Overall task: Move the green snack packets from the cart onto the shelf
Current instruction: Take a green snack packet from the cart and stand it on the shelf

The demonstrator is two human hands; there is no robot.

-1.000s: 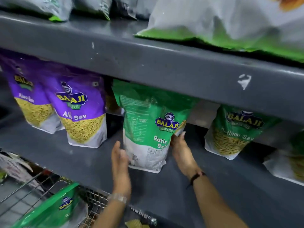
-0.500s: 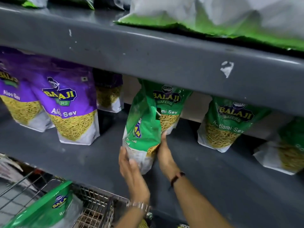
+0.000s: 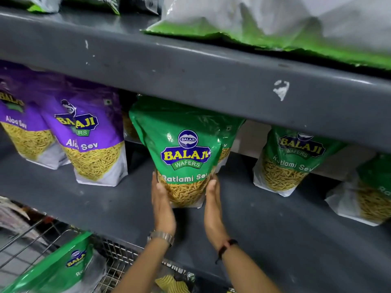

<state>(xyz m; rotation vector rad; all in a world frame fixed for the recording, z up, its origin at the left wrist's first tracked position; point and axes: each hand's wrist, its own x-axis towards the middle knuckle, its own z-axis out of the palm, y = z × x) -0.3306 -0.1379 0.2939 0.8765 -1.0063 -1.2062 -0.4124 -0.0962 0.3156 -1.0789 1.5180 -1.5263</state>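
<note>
Head view looks down past my forearms at a green snack packet [image 3: 186,153] standing on the grey shelf [image 3: 264,225], front label toward me. My left hand [image 3: 161,205] and right hand [image 3: 213,206] press flat against its two lower sides, palms facing each other, so my grip is a two-sided clamp on the packet rather than a curl of fingers round it. Its base looks to be touching the shelf board, though the white bottom fold is partly hidden between my palms, so I cannot tell whether it bears its full weight yet.

I judge this pouch to be light, soft-walled and glossy. The film creases and shines above my grip, which suggests it will slide under dry palms if I squeeze only lightly, and buckle if I squeeze hard. The sev inside shows through the clear lower window and is likely brittle, so crushing is the thing to avoid. The low, filled part between my palms is the firmest place to hold; the empty top, tucked under the upper shelf edge [image 3: 211,81], would only fold.

Just behind my grip stands another green packet [image 3: 225,144], and well to the right of it one more [image 3: 289,163]. To the left of my grip are purple packets [image 3: 93,140]. Below my wrists, the wire cart [image 3: 118,256] holds a green packet [image 3: 61,269] not yet shelved.
</note>
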